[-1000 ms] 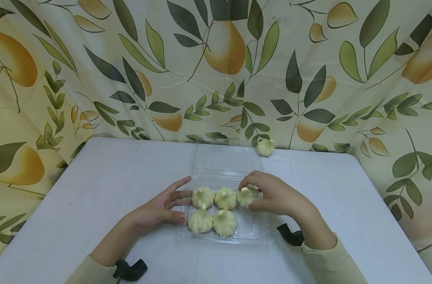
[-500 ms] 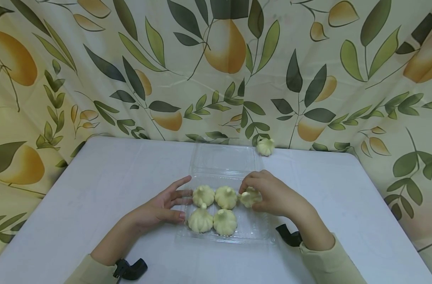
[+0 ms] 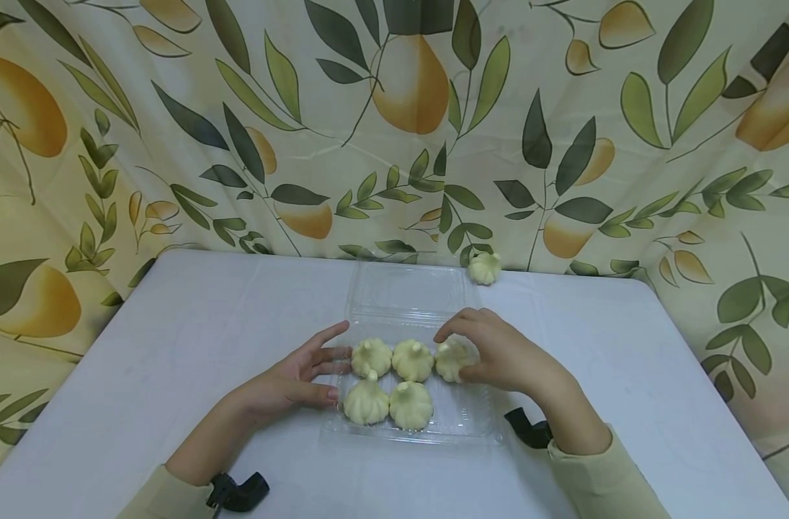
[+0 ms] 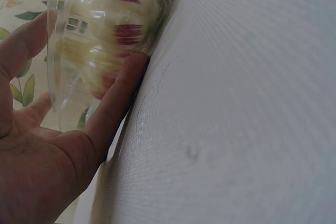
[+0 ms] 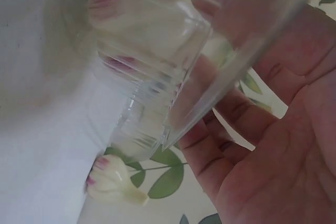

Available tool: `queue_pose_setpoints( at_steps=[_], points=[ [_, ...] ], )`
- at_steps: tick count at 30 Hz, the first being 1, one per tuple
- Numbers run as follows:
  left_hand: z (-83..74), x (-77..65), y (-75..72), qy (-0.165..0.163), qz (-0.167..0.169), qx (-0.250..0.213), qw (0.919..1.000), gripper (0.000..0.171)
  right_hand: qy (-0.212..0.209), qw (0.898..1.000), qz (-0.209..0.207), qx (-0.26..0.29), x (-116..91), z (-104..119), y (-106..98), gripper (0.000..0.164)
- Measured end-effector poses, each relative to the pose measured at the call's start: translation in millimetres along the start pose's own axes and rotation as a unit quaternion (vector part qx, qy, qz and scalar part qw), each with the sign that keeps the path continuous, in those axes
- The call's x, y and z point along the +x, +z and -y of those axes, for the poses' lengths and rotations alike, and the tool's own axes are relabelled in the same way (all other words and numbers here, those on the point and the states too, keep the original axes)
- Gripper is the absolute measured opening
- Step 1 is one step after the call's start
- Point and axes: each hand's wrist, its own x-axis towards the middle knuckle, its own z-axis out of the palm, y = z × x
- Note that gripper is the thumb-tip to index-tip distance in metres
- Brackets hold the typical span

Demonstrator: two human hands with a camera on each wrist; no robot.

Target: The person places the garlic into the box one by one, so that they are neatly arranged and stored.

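A clear plastic clamshell box (image 3: 462,418) lies with its lid folded back on the table. Several pale garlic bulbs (image 3: 412,360) sit in it in two rows. At the right of the back row, my right hand (image 3: 507,353) holds a garlic bulb (image 3: 455,360) between thumb and fingers, reaching over the box's right wall. In the right wrist view, those fingers show partly through the clear plastic. My left hand (image 3: 287,378) is spread along the box's left side. Its thumb (image 4: 118,95) touches the wall low down near the table in the left wrist view.
Another garlic bulb (image 3: 484,269) lies at the table's back edge, beside the corner of the raised lid (image 3: 413,288). White cloth covers the table (image 3: 238,310). A curtain with fruit and leaves (image 3: 407,180) hangs directly behind it.
The bulb under my right hand first shifts slightly right and tilts, then comes back a little left and sits more upright. My left hand and the box stay in place.
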Motion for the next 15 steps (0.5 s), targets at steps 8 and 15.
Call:
queue_pose_setpoints(
  at_steps=[8, 15],
  points=[
    [0.5, -0.2, -0.3, 0.011, 0.007, -0.001, 0.9999, 0.099, -0.001, 0.998, -0.027, 0.056, -1.8, -7.6, -6.3, 0.05],
    [1.7, 0.0, -0.4, 0.01, 0.003, 0.002, 0.9999, 0.098, -0.012, 0.989, -0.063, 0.133, -1.9, -21.0, -11.7, 0.049]
  ],
)
